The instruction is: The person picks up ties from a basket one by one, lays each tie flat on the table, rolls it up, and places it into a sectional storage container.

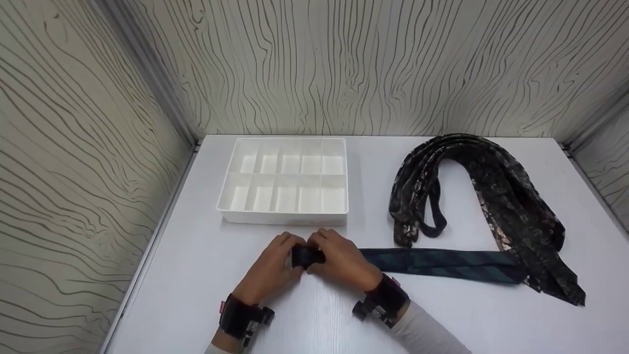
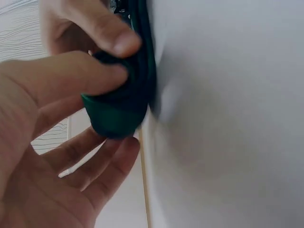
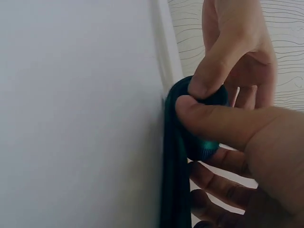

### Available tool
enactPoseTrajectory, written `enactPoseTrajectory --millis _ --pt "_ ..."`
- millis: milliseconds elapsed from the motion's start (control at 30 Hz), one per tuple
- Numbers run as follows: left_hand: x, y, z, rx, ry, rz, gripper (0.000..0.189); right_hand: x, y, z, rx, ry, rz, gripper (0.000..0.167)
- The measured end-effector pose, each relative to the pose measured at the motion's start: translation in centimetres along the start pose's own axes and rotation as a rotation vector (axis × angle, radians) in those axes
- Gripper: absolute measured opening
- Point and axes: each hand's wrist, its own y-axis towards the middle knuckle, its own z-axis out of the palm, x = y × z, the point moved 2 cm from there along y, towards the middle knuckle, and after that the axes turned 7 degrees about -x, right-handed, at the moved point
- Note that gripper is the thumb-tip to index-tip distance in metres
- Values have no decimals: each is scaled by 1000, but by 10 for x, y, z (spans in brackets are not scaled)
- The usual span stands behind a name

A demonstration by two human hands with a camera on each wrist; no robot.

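Note:
A dark green and navy striped necktie (image 1: 442, 263) lies flat across the table, its near end wound into a roll (image 1: 305, 256). My left hand (image 1: 276, 263) grips the left side of that roll, thumb pressed on its upper edge in the left wrist view, where the roll (image 2: 116, 118) shows a rounded green outer layer. From the other side my right hand (image 1: 343, 259) pinches the roll, its thumb on the coil (image 3: 202, 140) and its fingers around the outside. Both thumbs nearly meet. The flat length runs out past the right hand along the tabletop.
Behind the hands stands a white divided tray (image 1: 285, 218) with two rows of bare compartments. A bundle of dark floral neckties (image 1: 511, 196) curves over the table's right side, close to the striped tie's far end. Wood-grain patterned panels (image 1: 314, 69) surround the table.

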Motion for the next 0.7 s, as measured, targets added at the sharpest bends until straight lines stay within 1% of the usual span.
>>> enactPoseTrajectory --millis 133,233,333,400,500,633,700 --pt "-1 0 1 -2 9 30 39 0 -1 -1 25 4 8 50" --pt "-2 1 2 1 -1 29 40 0 -2 -2 32 -7 2 51" --pt "-3 2 2 22 -34 15 41 -1 -2 -2 16 -26 -8 48" --pt "-4 3 3 33 -45 21 40 -1 -2 -3 14 -23 -13 49" --pt "-4 4 3 26 -36 38 35 -1 -2 -3 22 4 -3 45" --pt "-5 5 3 41 -58 7 42 -3 -4 -4 12 9 13 43" --pt "-5 4 4 51 -72 -1 45 -4 -5 -4 8 14 18 45"
